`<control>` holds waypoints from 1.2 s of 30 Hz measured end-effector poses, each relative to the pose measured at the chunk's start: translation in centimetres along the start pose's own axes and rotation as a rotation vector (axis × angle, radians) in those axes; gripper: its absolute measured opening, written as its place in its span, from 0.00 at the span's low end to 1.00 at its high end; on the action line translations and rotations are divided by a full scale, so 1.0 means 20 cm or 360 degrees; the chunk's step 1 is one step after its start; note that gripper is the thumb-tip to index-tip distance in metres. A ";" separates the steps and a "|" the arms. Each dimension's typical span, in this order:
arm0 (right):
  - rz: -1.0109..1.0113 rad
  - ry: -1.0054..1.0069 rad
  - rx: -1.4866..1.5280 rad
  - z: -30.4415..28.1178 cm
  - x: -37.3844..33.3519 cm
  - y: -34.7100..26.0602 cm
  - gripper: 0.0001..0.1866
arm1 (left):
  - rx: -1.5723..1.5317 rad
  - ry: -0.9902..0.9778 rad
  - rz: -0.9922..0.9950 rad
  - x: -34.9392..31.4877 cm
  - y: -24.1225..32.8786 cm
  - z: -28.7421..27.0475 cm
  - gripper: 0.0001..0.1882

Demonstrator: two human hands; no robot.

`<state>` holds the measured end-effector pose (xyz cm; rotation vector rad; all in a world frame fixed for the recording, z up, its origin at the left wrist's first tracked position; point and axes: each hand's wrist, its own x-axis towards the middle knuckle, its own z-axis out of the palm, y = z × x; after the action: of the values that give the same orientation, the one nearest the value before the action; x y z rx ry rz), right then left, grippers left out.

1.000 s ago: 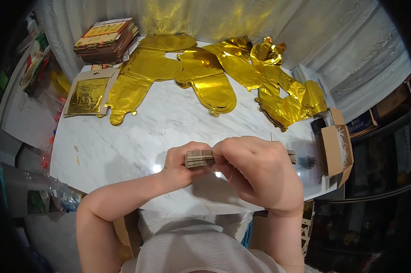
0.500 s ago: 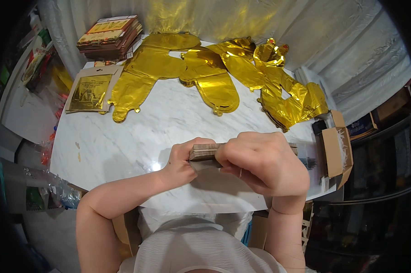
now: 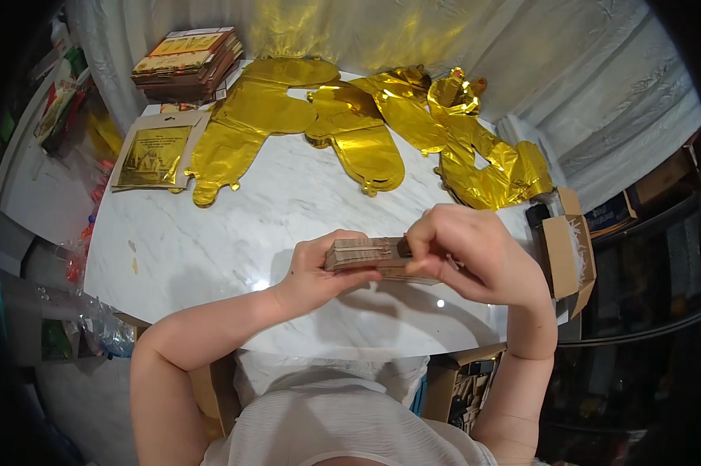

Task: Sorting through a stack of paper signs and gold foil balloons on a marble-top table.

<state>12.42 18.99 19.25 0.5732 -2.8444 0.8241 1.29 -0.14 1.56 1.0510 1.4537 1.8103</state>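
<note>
My left grip [image 3: 311,268] is closed on the left end of a short stack of flat, brownish card packets [image 3: 358,255], with the thumb along the near side. I hold this stack raised above the near part of the white, grey-veined marble-look table [image 3: 241,233], its layered edges facing up toward me. My right grip [image 3: 478,252] is at the other end of the stack, fingers curled and thumb bent in close to them; a narrow gap shows between the tips, and I cannot tell whether they pinch a packet or only touch it.

Beyond my hands, flat gold foil balloon shapes [image 3: 276,113] spread across the far half of the table, and a crumpled gold foil piece [image 3: 506,175] lies at their right end. At the far left stands a taller pile of red-brown and yellow printed packets [image 3: 186,66], with a flat tan card packet with a gold front [image 3: 154,155] just nearer to me. Near the table's right edge sits an open brown cardboard box [image 3: 560,252] with thin white strips inside.
</note>
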 end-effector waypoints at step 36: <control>0.0090 -0.0188 -0.1073 0.10 0.13 -0.25 0.09 | 0.0156 0.0046 0.0302 0.00 0.00 0.01 0.20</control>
<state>11.98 13.16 20.66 0.4470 -2.9827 -0.1924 1.48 -0.12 1.60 1.2536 1.5168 1.9079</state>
